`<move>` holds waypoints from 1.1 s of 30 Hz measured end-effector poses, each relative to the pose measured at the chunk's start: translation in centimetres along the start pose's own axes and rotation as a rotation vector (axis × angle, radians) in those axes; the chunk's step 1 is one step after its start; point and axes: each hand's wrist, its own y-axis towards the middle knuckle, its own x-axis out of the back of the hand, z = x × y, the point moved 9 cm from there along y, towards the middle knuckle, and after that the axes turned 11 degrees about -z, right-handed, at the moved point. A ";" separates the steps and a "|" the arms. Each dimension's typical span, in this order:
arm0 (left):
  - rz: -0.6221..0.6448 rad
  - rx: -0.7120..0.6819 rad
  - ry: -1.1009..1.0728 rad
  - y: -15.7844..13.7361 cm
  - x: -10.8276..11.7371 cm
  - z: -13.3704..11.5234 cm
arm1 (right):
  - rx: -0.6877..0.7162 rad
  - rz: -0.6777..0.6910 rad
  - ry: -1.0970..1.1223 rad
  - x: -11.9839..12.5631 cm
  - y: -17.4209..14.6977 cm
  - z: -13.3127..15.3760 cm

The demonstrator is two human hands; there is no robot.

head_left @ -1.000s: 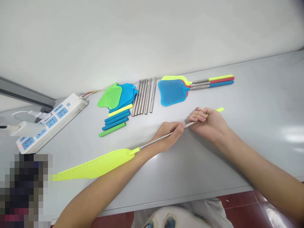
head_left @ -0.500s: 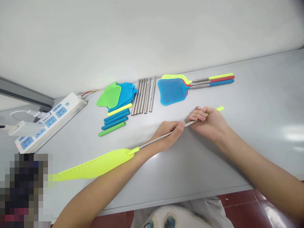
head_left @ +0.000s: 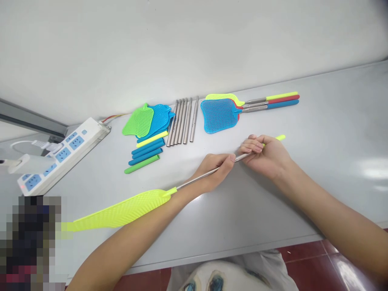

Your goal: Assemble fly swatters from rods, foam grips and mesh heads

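A yellow fly swatter (head_left: 127, 208) with a thin metal rod lies across both my hands, its mesh head toward the lower left over my left forearm. My left hand (head_left: 214, 171) is closed on the metal rod near its middle. Wrapped around the handle end, palm up, is my right hand (head_left: 263, 155); the yellow grip's tip sticks out beyond it. Behind my hands, a blue fly swatter (head_left: 221, 116) rests on red and yellow ones. Several metal rods (head_left: 182, 123) lie side by side to their left.
Green (head_left: 139, 121) and blue swatter heads (head_left: 160, 117) overlap at the back left. Several loose grips, including a green grip (head_left: 142, 164), lie in front of them. A white power strip (head_left: 65, 155) with plugs crosses the table's left side. The wall (head_left: 194, 48) bounds the back.
The view has shifted very slightly. Both hands keep the same hold on the yellow fly swatter, with no other visible movement.
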 end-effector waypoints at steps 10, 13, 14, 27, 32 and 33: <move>0.008 0.048 -0.023 -0.2 0.0 0.2 | 0.054 0.032 0.037 0.0 0.2 0.1; 0.029 0.060 -0.010 -0.2 -0.1 0.2 | 0.124 0.041 0.049 0.0 0.1 0.4; 0.035 0.053 0.003 -0.3 -0.2 0.2 | 0.142 0.033 0.049 0.1 0.0 0.4; 0.057 0.022 0.051 0.0 -0.4 0.2 | 0.239 0.009 0.098 0.4 -0.4 0.4; 0.087 0.034 0.057 -0.2 -0.6 0.3 | 0.247 0.034 0.119 0.3 -0.7 0.2; 0.087 0.032 0.060 -0.2 -0.7 0.3 | 0.250 0.033 0.114 0.4 -0.8 0.1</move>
